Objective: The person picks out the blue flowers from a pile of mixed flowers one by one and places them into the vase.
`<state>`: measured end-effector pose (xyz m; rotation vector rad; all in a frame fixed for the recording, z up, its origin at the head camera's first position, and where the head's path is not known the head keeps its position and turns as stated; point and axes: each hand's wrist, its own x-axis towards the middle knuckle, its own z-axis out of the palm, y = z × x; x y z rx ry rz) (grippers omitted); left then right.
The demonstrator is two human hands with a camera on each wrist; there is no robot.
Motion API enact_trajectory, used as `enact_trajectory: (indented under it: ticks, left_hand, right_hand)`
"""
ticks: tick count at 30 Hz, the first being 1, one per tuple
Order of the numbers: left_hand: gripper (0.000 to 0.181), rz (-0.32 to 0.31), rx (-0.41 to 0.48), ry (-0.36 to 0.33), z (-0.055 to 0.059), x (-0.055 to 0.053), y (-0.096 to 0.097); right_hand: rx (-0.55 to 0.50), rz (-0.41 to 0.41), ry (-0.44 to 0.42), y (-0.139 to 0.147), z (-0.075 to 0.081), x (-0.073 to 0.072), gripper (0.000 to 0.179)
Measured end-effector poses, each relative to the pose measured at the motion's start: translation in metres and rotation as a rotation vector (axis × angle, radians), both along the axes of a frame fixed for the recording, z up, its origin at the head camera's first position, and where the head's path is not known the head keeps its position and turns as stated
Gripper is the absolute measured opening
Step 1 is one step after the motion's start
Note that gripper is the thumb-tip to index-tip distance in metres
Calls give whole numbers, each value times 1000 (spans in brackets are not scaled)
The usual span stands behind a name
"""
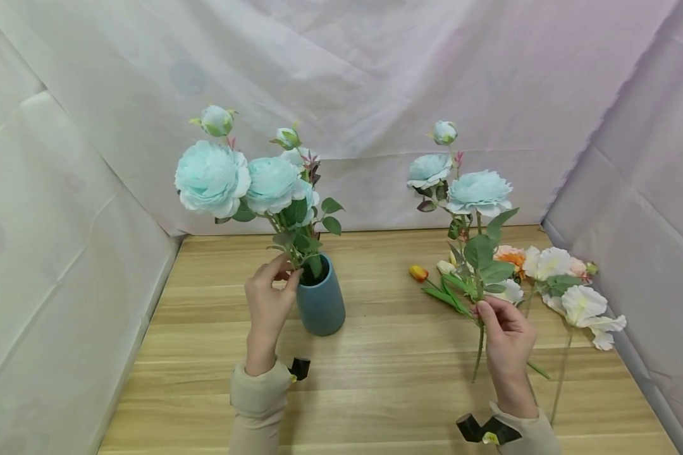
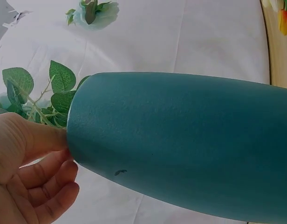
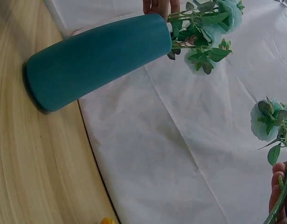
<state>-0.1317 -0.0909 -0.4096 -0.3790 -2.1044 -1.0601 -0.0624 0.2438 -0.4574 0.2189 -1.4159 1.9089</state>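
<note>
A blue-green vase stands on the table with pale blue artificial peonies leaning left out of its mouth. My left hand is at the rim and pinches the peony stems there. In the left wrist view the thumb lies against the vase edge, with leaves beyond; the gripped part of the stems is hidden. Off to the right, my right hand pinches the green stem of another peony spray between thumb and fingers. That spray is upright, its stem end hanging below the hand.
Right of centre an orange-yellow tulip lies on the wooden table. White flowers and an orange flower lie at the right, partly behind the held spray. White cloth hangs behind and at both sides.
</note>
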Motion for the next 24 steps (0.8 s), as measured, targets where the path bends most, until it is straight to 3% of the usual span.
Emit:
enact_trajectory:
  ticks: [5, 14, 22, 24]
  left_hand:
    - [19, 15, -48, 12, -2, 3, 0]
    - [6, 2, -126, -42, 4, 6, 0]
    - [24, 9, -142, 15, 3, 7, 2]
    - [20, 15, -140, 36, 4, 7, 2]
  right_hand:
    - [-6, 5, -1, 0, 0, 0, 6]
    - [-13, 12, -6, 1, 1, 1, 6]
    - [-27, 20, -40, 1, 1, 2, 7]
    - [-27, 21, -53, 1, 1, 3, 7]
